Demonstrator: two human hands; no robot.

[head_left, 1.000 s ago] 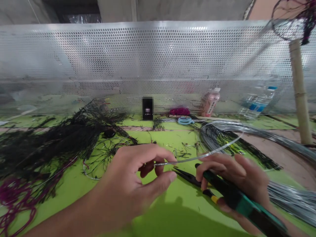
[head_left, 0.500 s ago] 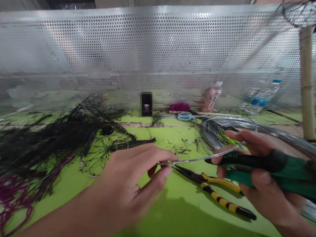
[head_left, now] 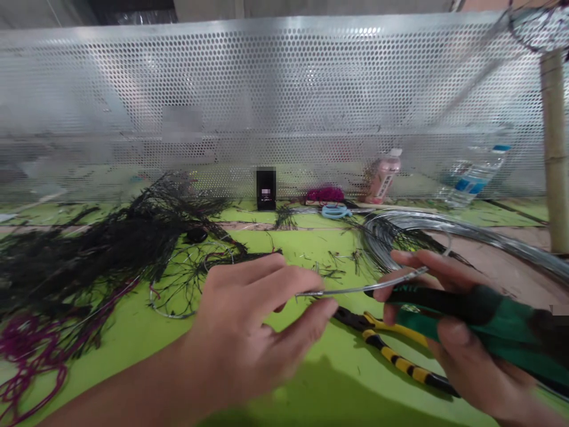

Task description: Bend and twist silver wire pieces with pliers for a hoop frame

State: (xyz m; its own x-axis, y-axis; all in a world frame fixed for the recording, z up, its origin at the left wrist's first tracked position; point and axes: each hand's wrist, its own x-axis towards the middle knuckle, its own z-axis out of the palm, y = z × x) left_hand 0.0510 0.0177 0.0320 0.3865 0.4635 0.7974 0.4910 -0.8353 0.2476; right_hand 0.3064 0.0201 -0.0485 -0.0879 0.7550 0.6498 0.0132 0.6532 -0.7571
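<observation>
Two hands: left parted around wire; right gripping green tool.

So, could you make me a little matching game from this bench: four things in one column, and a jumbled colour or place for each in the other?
Things:
1. pliers
2. scissors
3. green-and-black tool
4. pink bottle

Colours and places:
A. held in the right hand
B. white cap, standing near the perforated metal panel
C. yellow-and-black handles, lying on the green tabletop
D. light blue finger loops

Right pairs: 1-C, 2-D, 3-A, 4-B
</observation>
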